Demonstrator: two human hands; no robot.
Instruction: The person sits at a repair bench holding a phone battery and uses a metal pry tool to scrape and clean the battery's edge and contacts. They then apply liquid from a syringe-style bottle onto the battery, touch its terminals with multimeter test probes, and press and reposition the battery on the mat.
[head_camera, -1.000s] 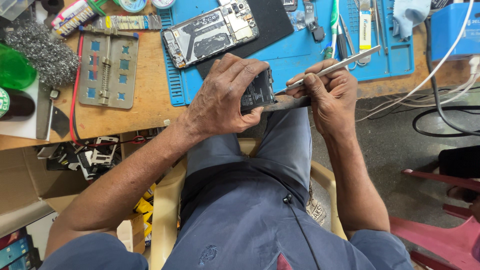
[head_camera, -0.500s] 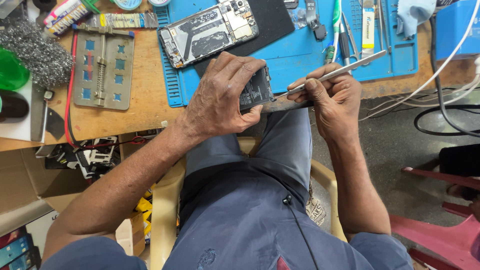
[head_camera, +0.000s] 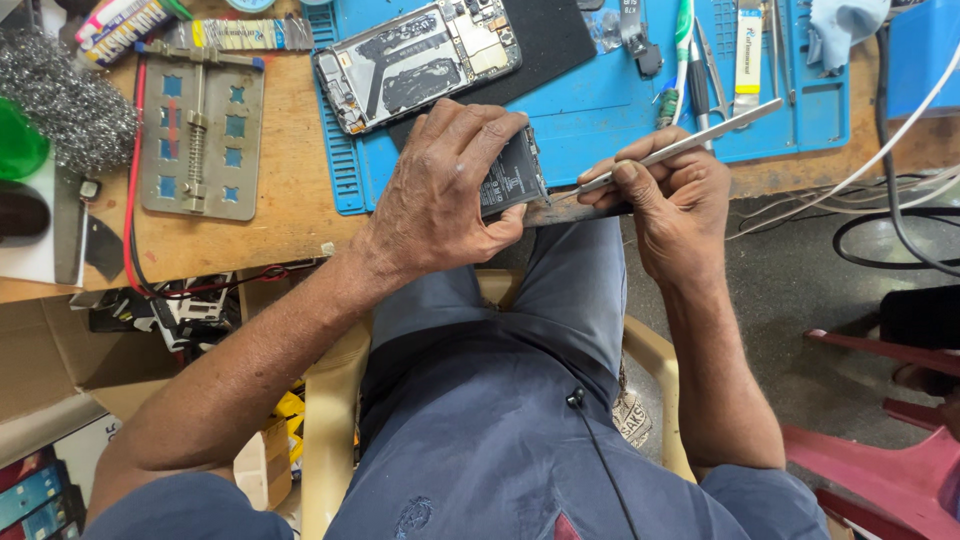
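Much of the wooden bench (head_camera: 290, 205) runs past the top and left edges, so the green container (head_camera: 20, 140) and the packets at the upper left are only partly seen. Half of the blue work mat (head_camera: 600, 120) lies under tools and a dark pad (head_camera: 545, 45), and its upper edge is cut off. An opened phone (head_camera: 415, 62) rests face down on the mat's left part, its inner plates and boards exposed; fine detail there is hard to read.

The left hand (head_camera: 440, 195) is curled closed around a small black battery (head_camera: 512, 180), fingers wrapped over its top and thumb under, hiding most of it. The battery sits at the bench's front edge, just in front of the mat, above the person's lap. The right hand (head_camera: 670, 195) is pressed together in a pinch on a slim metal tool (head_camera: 680, 148), whose tip meets the battery's right edge; the exact contact point is hidden by the fingers.

On the battery a grey label with pale print shows. A long white packet with a blue mark (head_camera: 748, 50) lies upright on the mat's right part. A metal clamping jig (head_camera: 200, 135) with blue squares lies left of the mat, beside steel wool (head_camera: 65, 100).
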